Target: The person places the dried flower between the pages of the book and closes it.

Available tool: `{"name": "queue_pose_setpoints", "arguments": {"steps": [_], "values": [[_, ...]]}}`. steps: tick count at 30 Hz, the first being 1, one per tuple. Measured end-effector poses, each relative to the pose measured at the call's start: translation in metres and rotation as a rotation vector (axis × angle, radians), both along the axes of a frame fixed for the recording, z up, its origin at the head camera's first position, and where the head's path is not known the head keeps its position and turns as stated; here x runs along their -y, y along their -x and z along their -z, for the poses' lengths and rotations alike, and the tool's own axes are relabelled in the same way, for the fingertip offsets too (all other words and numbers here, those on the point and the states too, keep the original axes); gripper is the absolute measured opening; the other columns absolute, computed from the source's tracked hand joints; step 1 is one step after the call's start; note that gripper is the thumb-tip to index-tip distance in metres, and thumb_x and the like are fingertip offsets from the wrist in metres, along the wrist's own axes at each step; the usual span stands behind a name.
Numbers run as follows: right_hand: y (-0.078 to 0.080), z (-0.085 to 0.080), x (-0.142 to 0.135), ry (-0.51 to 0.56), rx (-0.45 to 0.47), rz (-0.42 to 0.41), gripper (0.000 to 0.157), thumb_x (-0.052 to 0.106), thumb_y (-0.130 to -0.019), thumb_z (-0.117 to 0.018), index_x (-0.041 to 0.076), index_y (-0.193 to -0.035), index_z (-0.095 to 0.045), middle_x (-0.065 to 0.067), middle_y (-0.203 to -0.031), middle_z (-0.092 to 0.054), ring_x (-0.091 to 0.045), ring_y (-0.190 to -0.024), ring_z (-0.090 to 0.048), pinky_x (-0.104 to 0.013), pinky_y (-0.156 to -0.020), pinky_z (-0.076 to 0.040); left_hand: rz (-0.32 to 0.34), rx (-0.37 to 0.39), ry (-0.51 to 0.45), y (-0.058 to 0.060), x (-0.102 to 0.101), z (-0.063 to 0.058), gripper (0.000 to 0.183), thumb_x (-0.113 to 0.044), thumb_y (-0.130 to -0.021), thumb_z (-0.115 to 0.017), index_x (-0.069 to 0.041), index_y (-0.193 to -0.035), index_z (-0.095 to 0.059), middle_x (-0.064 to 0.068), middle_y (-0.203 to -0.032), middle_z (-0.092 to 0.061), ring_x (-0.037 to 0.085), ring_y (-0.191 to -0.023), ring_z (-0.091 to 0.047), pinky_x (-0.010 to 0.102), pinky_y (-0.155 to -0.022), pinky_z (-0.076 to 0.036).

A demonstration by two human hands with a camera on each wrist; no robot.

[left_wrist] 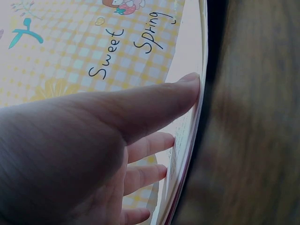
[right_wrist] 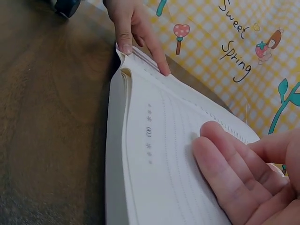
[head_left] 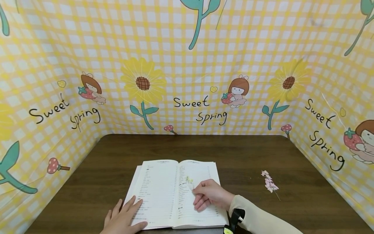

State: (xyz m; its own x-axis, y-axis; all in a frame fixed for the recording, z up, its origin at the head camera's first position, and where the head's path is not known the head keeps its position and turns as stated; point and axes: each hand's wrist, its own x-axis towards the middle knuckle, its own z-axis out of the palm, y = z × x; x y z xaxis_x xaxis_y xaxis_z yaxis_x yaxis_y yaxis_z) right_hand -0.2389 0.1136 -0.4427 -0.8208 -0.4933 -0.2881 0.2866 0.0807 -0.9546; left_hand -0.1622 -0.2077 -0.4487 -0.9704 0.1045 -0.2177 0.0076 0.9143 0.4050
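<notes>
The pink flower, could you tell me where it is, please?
In the head view, the pink flower lies on the table, right of the open book.

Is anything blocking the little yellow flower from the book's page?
Nothing visible does: the right hand pinches the yellow flower sprig over the open book's right page, and the left hand rests on the left page.

Room lies between book and pink flowers (sleeve blocks nearside).

On the table, the book lies left of the flower sprig
</notes>
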Motion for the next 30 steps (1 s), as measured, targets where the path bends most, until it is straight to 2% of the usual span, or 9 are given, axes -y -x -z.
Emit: {"name": "queue_pose_setpoints", "arguments": {"steps": [15,23,30], "values": [[0.002,0.000,0.000,0.010,0.013,0.001,0.013,0.007,-0.096,-0.058,0.000,-0.085,-0.057,-0.009,-0.063,-0.067,-0.014,-0.053,-0.067,-0.031,-0.056,-0.058,-0.002,0.004,-0.001,0.000,0.000,0.000,0.087,-0.061,-0.082,-0.071,-0.008,-0.147,-0.048,0.023,-0.155,-0.034,0.064,-0.137,-0.013,0.082,-0.099,-0.009],[0.000,0.001,-0.003,0.056,0.016,0.043,0.012,0.006,-0.096,-0.060,-0.001,-0.091,-0.052,-0.010,-0.064,-0.067,-0.015,-0.053,-0.067,-0.031,-0.055,-0.058,0.000,-0.008,-0.003,-0.001,0.001,0.003,0.087,-0.062,-0.081,-0.071,-0.008,-0.147,-0.049,0.023,-0.154,-0.035,0.064,-0.137,-0.014,0.082,-0.099,-0.010],[-0.008,-0.005,-0.015,0.128,-0.009,0.099,0.010,0.007,-0.096,-0.060,0.001,-0.096,-0.053,-0.012,-0.077,-0.069,-0.017,-0.060,-0.069,-0.036,-0.061,-0.060,-0.001,-0.021,-0.004,-0.002,0.001,0.003,0.087,-0.061,-0.081,-0.072,-0.008,-0.146,-0.049,0.023,-0.154,-0.036,0.064,-0.137,-0.014,0.082,-0.099,-0.011]]}}
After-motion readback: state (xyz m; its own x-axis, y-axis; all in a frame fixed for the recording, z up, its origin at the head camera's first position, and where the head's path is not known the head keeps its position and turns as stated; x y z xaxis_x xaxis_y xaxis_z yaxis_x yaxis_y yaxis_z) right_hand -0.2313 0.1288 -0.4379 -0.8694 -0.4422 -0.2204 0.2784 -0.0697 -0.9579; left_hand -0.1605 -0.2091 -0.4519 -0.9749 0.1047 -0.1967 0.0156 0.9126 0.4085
